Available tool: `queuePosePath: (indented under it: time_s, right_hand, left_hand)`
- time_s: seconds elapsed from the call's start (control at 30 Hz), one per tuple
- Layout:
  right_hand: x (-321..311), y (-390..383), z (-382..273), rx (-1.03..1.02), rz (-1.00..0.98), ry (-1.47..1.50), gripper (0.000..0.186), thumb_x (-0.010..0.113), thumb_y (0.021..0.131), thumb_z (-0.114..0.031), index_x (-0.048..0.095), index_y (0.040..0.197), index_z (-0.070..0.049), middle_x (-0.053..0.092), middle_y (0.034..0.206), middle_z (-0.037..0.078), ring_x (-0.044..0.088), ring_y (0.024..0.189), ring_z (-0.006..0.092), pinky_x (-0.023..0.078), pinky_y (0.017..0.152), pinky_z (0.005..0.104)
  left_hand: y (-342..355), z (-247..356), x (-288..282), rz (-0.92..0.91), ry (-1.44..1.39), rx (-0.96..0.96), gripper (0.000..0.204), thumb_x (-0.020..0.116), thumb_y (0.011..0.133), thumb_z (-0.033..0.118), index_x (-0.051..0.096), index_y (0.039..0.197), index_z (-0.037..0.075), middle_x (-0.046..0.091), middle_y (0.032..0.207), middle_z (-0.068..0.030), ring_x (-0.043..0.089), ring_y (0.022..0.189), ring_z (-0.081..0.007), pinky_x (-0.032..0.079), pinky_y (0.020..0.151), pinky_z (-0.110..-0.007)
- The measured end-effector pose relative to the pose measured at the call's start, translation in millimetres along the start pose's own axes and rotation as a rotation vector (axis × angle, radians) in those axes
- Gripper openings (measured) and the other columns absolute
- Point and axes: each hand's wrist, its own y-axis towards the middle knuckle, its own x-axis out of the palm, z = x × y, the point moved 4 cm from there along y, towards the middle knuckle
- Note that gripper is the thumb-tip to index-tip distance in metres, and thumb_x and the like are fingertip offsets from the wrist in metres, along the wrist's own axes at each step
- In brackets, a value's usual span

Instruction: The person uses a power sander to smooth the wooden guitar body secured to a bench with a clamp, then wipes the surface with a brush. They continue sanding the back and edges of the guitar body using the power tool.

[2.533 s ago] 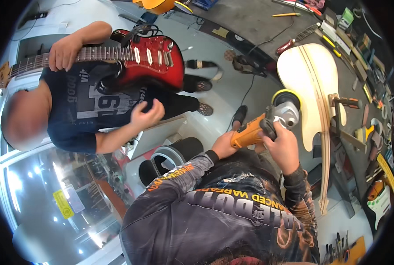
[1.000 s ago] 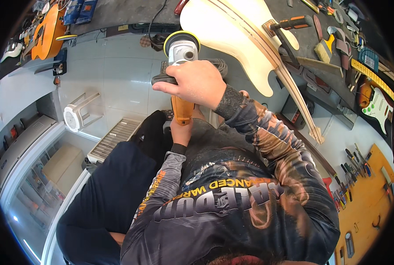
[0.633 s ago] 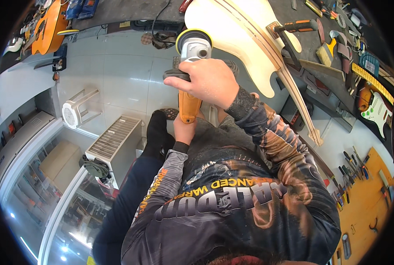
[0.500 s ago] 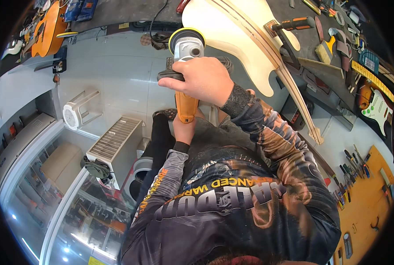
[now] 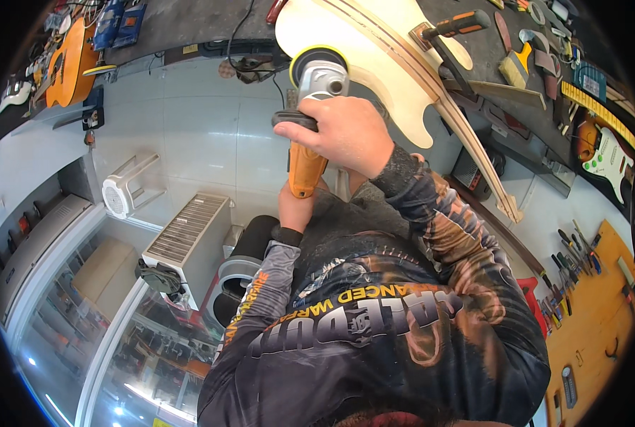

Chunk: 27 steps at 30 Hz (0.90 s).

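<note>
An orange and silver angle polisher (image 5: pixel 307 169) is held between my two hands, with its yellow-rimmed round pad (image 5: pixel 320 57) at the far end. My right hand (image 5: pixel 353 135) is closed over the black side handle (image 5: pixel 294 119) near the polisher's head. Below it, my left hand (image 5: pixel 296 210) wraps the rear of the orange body, its fingers partly hidden by the tool. The pad overlaps the edge of a pale wooden guitar body (image 5: pixel 374 53) in view; whether they touch I cannot tell. A striped neck (image 5: pixel 467 142) runs from that body toward me.
An orange-handled clamp (image 5: pixel 460 25) grips the guitar at the dark workbench (image 5: pixel 189 21). A yellow brush (image 5: pixel 515 65) and sanding tools lie at right. An orange acoustic guitar (image 5: pixel 70 62) is far left. A white stool (image 5: pixel 129 186), a slatted box (image 5: pixel 189 228) and a glass case stand left.
The polisher has moved right with both hands, and its pad now overlaps the guitar body's edge more. The surroundings have shifted slightly in view.
</note>
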Motion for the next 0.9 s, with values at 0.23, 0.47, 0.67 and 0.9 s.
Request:
queuePosePath:
  time_s: [0.23,0.47,0.67,0.9]
  right_hand:
    - [-2,-10,6,0.016,0.023,0.022,0.069,0.06,0.103,-0.072,0.076,0.091,-0.007,0.073,0.072,0.017,0.074,0.069,0.0373,0.06,0.066,0.0491]
    - [-10,-33,18,0.115,0.107,0.027,0.069,0.063,0.102,-0.072,0.075,0.089,-0.006,0.073,0.07,0.016,0.074,0.067,0.0366,0.059,0.065,0.0488]
    - [1,-13,2,0.044,0.092,0.028,0.068,0.062,0.103,-0.072,0.075,0.089,-0.006,0.073,0.071,0.016,0.074,0.068,0.0361,0.059,0.065,0.0489]
    - [-1,-35,11,0.116,0.139,0.076,0.067,0.063,0.103,-0.07,0.072,0.084,-0.006,0.072,0.07,0.017,0.074,0.067,0.0377,0.059,0.065,0.049]
  left_hand:
    - [1,0,1,-0.035,0.058,-0.003,0.028,0.08,0.089,0.008,0.073,0.113,-0.003,0.081,0.1,-0.0169,0.079,0.094,-0.0283,0.059,0.083,-0.04]
    - [4,10,0,-0.147,0.087,-0.002,0.032,0.081,0.088,0.01,0.074,0.116,-0.003,0.081,0.105,-0.025,0.08,0.102,-0.0418,0.06,0.086,-0.045]
    - [6,-4,-11,-0.053,0.055,0.031,0.029,0.081,0.088,0.009,0.073,0.113,-0.003,0.081,0.099,-0.0179,0.079,0.091,-0.0263,0.06,0.081,-0.04]
    - [12,7,-20,-0.135,0.12,0.066,0.031,0.08,0.086,0.008,0.074,0.114,-0.002,0.081,0.102,-0.0211,0.08,0.098,-0.0358,0.06,0.084,-0.043]
